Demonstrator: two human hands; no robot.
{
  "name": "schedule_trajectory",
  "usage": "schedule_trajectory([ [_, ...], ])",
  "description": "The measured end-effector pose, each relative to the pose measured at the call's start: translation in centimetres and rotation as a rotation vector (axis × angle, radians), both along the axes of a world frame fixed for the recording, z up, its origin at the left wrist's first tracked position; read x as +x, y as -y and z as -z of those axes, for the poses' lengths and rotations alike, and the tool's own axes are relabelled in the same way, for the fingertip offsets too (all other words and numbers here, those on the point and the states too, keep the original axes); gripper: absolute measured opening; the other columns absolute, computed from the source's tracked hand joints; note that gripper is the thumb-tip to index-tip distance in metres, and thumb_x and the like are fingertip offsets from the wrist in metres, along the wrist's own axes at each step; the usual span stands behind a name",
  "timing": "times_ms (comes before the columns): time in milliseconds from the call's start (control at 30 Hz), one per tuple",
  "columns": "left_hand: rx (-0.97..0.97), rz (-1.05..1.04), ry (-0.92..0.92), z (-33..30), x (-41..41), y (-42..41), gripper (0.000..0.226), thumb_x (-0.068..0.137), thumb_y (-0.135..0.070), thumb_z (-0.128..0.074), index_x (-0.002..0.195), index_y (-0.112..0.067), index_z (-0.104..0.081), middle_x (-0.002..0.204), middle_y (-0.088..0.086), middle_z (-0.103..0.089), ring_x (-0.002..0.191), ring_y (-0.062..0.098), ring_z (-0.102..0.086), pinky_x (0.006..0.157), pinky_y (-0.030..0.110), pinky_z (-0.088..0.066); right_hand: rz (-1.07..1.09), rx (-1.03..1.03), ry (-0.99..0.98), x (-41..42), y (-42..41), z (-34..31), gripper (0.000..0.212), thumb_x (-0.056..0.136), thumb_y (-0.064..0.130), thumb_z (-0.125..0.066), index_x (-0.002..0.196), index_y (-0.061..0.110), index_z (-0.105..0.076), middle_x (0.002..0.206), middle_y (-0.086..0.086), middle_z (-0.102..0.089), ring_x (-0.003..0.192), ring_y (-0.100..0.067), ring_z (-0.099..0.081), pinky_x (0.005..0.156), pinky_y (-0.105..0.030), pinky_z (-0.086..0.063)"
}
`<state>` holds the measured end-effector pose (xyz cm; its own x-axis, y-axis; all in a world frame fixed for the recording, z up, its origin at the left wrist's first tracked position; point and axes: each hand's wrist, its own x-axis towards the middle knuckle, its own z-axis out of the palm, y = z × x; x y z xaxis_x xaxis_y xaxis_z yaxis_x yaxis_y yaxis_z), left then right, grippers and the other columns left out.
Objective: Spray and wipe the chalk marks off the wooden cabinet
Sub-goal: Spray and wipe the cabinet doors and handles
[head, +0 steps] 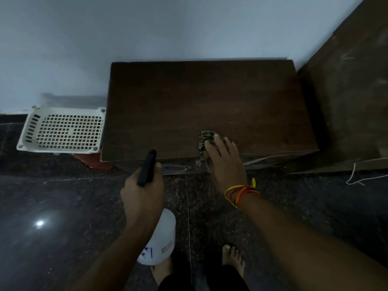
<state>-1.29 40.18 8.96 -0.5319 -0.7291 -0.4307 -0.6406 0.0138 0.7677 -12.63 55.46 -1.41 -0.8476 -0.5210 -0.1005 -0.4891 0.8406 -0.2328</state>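
A person stands over a low wooden cabinet point(210, 106) that sits against a pale wall point(147, 28), seen from above. The cabinet's dark brown top looks bare of marks except for a faint pale smear near its front edge, to the right of the middle; whether that is chalk is hard to tell in the dim light.

The right hand point(225, 158) lies at the front edge of the top, right of centre, fingers fairly straight and pressing down on a crumpled striped cloth point(204, 143). The cloth lies partly on the top and partly hangs over the front edge, under the fingers. Yellow and orange threads point(241, 193) circle the right wrist.

The left hand point(142, 190) is held off the cabinet, just in front of its front edge and left of centre, fingers curled round the black head of a spray bottle point(160, 242). The black nozzle points up toward the cabinet's front edge, and the white translucent body of the bottle hangs below the forearm, above the floor.

On the cabinet's front face, below the top, thin white curved lines point(176, 168) show; more white lines run to the right of the hand.

To the left of the cabinet, touching or just beside its left edge, a white perforated basket point(27, 131) stands, with something reddish point(90, 162) under its near right corner. A taller wooden panel point(352, 91) rises at the cabinet's right side. The floor point(63, 206) is dark polished stone with a bright light reflection. Two bare feet point(233, 257) show at the bottom.
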Motion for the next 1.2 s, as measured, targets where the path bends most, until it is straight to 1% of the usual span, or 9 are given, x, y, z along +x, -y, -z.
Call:
schedule_trajectory([
  [167,-0.01,0.042,-0.02,0.7,-1.6,-5.7,0.033,0.094,-0.037,-0.058,0.07,-0.015,-0.058,0.06,0.009,-0.056,0.054,0.025,-0.052,0.053,0.033,-0.04,0.029,-0.026,-0.001,-2.2,-5.5,-0.3,0.053,0.09,0.012,-0.057,0.14,0.016,-0.041,0.151,-0.014,-0.031,0.138,-0.04,-0.027,0.115,-0.053,-0.022],
  [333,-0.001,0.034,-0.037,2.2,-2.8,-10.2,0.037,0.093,-0.039,-0.059,0.069,-0.012,-0.057,0.063,0.014,-0.059,0.058,0.029,-0.056,0.056,0.036,-0.044,0.048,-0.005,-0.063,-3.9,-10.0,0.1,0.052,0.089,0.015,-0.058,0.139,0.016,-0.042,0.149,-0.015,-0.034,0.136,-0.04,-0.032,0.113,-0.053,-0.025],
  [500,-0.013,0.071,-0.085,4.3,-3.0,-12.2,0.042,0.094,-0.039,-0.058,0.068,-0.006,-0.055,0.056,0.01,-0.05,0.051,0.024,-0.046,0.053,0.032,-0.035,0.045,0.002,-0.155,-4.9,-12.4,0.9,0.05,0.089,0.014,-0.057,0.137,0.014,-0.044,0.147,-0.018,-0.037,0.132,-0.041,-0.036,0.111,-0.053,-0.029],
  [600,-0.016,0.081,-0.132,6.3,-2.3,-12.4,0.042,0.095,-0.036,-0.058,0.06,-0.014,-0.048,0.053,0.007,-0.044,0.049,0.022,-0.04,0.051,0.03,-0.032,0.054,-0.018,-0.222,-5.2,-13.1,1.3,0.047,0.088,0.02,-0.044,0.134,0.012,-0.047,0.144,-0.02,-0.04,0.127,-0.042,-0.04,0.109,-0.053,-0.031],
  [733,-0.001,0.1,-0.222,9.5,-1.2,-12.7,0.038,0.095,-0.034,-0.058,0.061,-0.017,-0.05,0.053,0.006,-0.043,0.048,0.018,-0.039,0.046,0.026,-0.032,0.1,-0.071,-0.288,-5.3,-13.4,2.2,0.055,0.086,0.03,-0.027,0.132,0.011,-0.049,0.142,-0.019,-0.042,0.126,-0.041,-0.042,0.109,-0.053,-0.032],
  [800,-0.038,0.124,-0.285,11.4,-1.0,-13.2,0.037,0.095,-0.031,-0.058,0.061,-0.021,-0.049,0.051,0.0,-0.041,0.043,0.011,-0.034,0.041,0.015,-0.028,0.118,-0.106,-0.34,-5.3,-13.3,2.7,0.054,0.087,0.029,-0.028,0.131,0.01,-0.051,0.141,-0.02,-0.043,0.125,-0.041,-0.043,0.108,-0.053,-0.033],
  [833,-0.055,0.132,-0.317,12.5,-0.8,-13.4,0.036,0.095,-0.03,-0.058,0.061,-0.022,-0.049,0.051,-0.001,-0.04,0.043,0.011,-0.034,0.041,0.014,-0.029,0.126,-0.127,-0.367,-5.2,-13.1,2.9,0.053,0.087,0.029,-0.029,0.13,0.009,-0.051,0.14,-0.02,-0.044,0.124,-0.041,-0.044,0.107,-0.053,-0.034],
  [1033,-0.057,0.08,-0.461,17.9,-0.1,-14.7,0.036,0.094,-0.033,-0.058,0.06,-0.026,-0.049,0.048,-0.005,-0.042,0.043,0.012,-0.034,0.043,0.02,-0.03,0.165,-0.219,-0.481,-4.7,-12.5,3.9,0.05,0.086,0.026,-0.034,0.129,0.009,-0.052,0.138,-0.019,-0.047,0.12,-0.04,-0.046,0.104,-0.05,-0.038],
  [1200,-0.081,0.052,-0.538,20.4,0.3,-15.3,0.034,0.093,-0.034,-0.057,0.061,-0.025,-0.049,0.049,-0.005,-0.043,0.043,0.011,-0.036,0.042,0.016,-0.031,0.16,-0.243,-0.557,-4.7,-12.8,4.8,0.05,0.086,0.026,-0.034,0.13,0.011,-0.05,0.138,-0.018,-0.046,0.12,-0.039,-0.045,0.104,-0.044,-0.035],
])
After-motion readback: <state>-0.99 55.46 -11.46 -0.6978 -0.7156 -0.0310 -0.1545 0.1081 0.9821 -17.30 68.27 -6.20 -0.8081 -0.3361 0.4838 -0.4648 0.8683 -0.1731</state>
